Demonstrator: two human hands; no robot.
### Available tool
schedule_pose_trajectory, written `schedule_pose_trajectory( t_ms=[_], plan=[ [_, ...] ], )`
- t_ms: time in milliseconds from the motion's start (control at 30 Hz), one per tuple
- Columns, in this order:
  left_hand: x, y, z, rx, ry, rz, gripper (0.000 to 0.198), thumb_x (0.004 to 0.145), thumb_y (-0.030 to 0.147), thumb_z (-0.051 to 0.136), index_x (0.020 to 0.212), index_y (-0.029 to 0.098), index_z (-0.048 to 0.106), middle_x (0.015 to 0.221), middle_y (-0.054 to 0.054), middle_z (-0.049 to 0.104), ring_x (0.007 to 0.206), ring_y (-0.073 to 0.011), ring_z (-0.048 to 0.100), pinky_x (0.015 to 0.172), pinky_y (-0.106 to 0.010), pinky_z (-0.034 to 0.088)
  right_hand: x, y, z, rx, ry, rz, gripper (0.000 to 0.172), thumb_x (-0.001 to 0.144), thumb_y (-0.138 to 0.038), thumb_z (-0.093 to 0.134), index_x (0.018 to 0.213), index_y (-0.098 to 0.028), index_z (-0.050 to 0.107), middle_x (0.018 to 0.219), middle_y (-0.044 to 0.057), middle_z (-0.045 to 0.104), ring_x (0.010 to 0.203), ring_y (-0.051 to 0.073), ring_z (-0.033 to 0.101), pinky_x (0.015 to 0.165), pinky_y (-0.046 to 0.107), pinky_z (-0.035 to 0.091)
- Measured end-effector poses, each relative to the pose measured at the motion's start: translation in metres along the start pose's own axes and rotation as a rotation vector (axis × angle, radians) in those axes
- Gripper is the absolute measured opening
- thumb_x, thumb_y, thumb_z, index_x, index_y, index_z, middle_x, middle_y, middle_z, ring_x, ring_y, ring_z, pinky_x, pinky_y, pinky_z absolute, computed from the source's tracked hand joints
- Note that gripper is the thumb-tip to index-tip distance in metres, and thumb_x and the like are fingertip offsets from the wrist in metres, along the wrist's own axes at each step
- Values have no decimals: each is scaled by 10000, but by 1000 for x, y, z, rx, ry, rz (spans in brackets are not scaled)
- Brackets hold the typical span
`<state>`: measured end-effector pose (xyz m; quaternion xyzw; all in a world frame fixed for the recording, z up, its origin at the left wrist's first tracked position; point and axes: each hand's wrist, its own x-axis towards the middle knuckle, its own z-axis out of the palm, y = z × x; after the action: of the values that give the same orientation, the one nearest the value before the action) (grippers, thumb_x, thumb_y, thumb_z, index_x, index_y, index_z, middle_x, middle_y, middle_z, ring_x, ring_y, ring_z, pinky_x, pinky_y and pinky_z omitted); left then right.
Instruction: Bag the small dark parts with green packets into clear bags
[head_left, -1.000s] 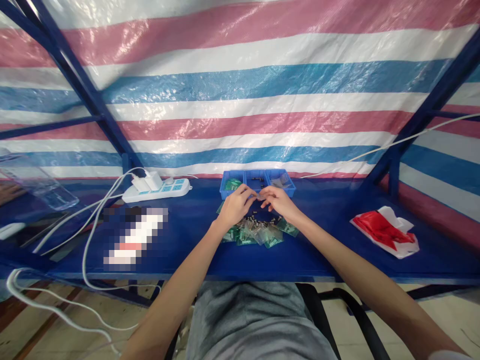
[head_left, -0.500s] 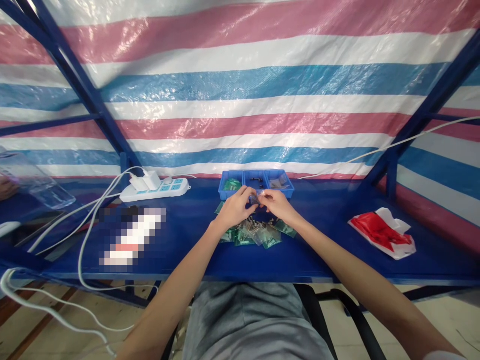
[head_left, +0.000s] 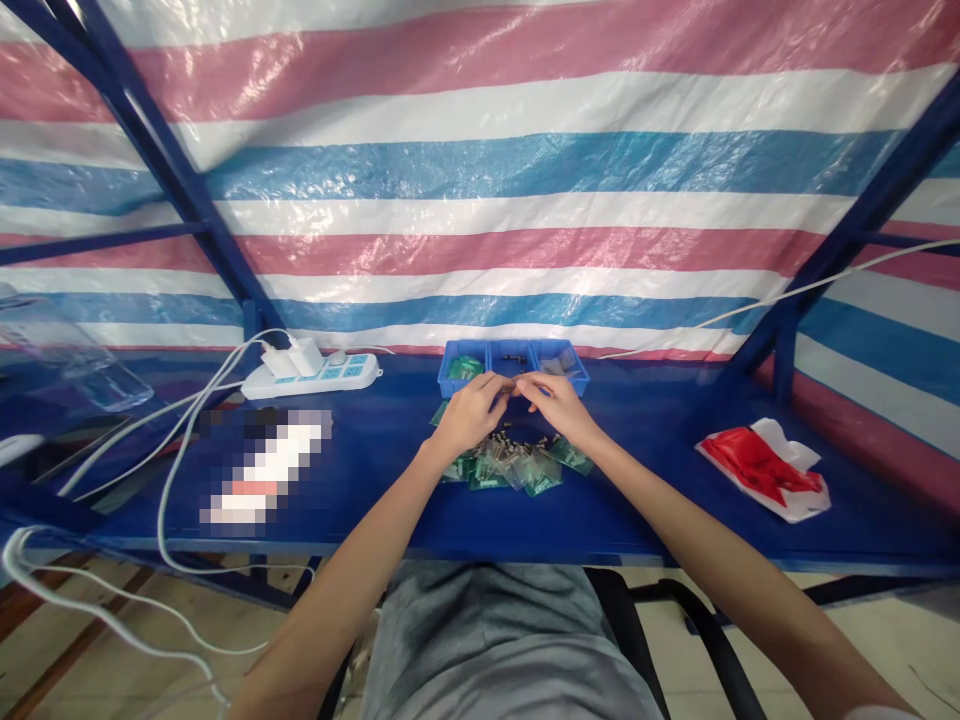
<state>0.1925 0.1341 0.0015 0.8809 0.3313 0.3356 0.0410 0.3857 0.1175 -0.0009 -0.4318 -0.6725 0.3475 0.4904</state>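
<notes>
My left hand [head_left: 474,408] and my right hand [head_left: 555,408] meet fingertip to fingertip in front of the blue parts tray [head_left: 515,393]. Both are closed in a pinch on a small plastic bag, which the fingers almost wholly cover. Below them lies a pile of small clear bags [head_left: 517,470] with green pieces in them. Several small metal parts [head_left: 504,437], like screws, are scattered along the pile's far side. The tray's left compartment holds green packets [head_left: 466,369], the middle one a few dark small parts [head_left: 513,357], and the right one pale clear bags [head_left: 556,364].
A white power strip [head_left: 315,376] with plugs and looping white cables [head_left: 187,440] lies to the left. Beyond it is a clear plastic container [head_left: 105,375]. A red and white plastic bag [head_left: 765,468] rests on the right of the blue table [head_left: 637,520]. Striped sheeting [head_left: 525,160] hangs behind.
My fingers have come closer together over the small bag, which showed between them before. My right hand has turned slightly, and its fingers are straighter.
</notes>
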Motion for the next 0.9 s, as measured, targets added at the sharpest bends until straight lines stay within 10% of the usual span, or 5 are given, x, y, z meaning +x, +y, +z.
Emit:
schedule_pose_trajectory(
  t_ms=[533,900],
  plan=[
    [-1,0,1,-94,-19,-20,424,954,214,537,1371,244,462,1163,-46,688,1060,-195,677,810,-293,558,0,24,8,62,-71,126,217,856,-180,553,1050,-192,649,985,59,741,783,173,721,509,206,501],
    [-2,-4,3,-44,-45,26,456,885,89,534,1319,229,552,1282,-64,654,1171,-221,636,953,-353,544,-4,6,10,-419,11,-181,166,923,-261,603,837,-194,728,944,82,674,896,218,652,790,349,532]
  ],
)
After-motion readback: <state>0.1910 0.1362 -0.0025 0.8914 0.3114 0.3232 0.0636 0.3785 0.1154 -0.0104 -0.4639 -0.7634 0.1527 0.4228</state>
